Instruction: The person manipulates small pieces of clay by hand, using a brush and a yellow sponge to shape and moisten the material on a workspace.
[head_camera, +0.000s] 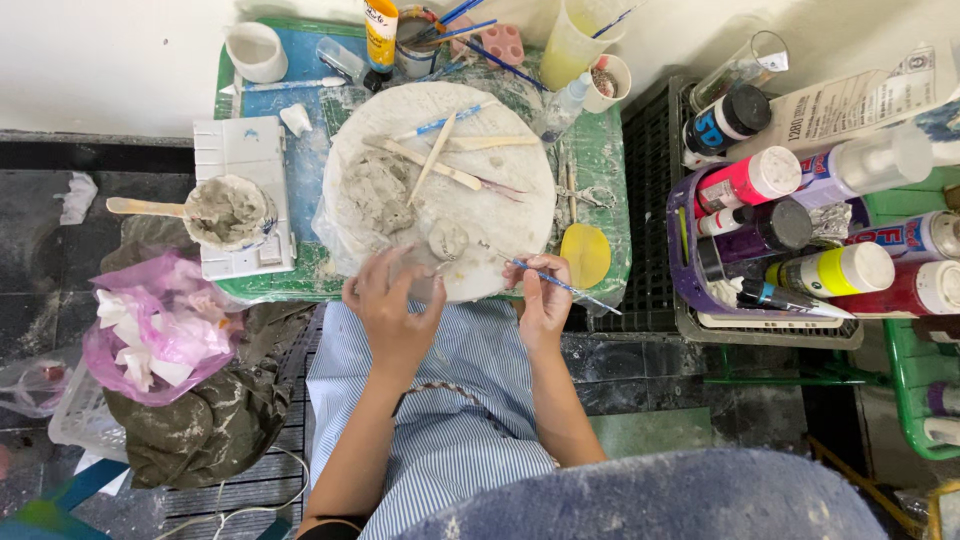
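Observation:
My left hand (392, 312) cups a small grey clay piece (446, 241) at the near edge of a round white board (500, 200) smeared with clay. My right hand (545, 300) pinches a thin blue-handled tool (562, 286), its tip pointing left toward the clay piece. A lump of wet grey clay (378, 190) lies on the left half of the board. Several wooden sticks (432, 160) and another blue tool are spread across the board's far part. My fingers hide the lower part of the clay piece.
A cup of clay slurry with a wooden stick (228, 212) sits on a white palette (243, 160) to the left. A yellow disc (585, 254), cups with brushes (572, 40), a purple basket of paint bottles (800, 240) and a pink bag (150, 325) surround the green tray (610, 160).

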